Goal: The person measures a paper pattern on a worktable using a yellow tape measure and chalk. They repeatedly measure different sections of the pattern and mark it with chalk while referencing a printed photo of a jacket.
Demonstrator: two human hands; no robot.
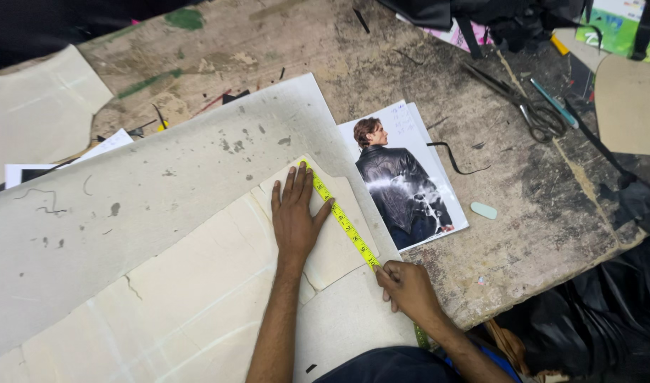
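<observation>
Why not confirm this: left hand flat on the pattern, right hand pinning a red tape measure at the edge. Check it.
Wrong colour. The head view shows the tape measure is yellow, not red. The left hand lies flat on the pattern; the right hand pins the tape.

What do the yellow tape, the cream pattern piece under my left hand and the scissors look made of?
Yellow tape: likely flexible vinyl or coated cloth, lying flat with printed marks. Cream pattern piece: seemingly stiff matte card or paper, creased and cracked. Scissors: dark metal, dull and worn.
</observation>
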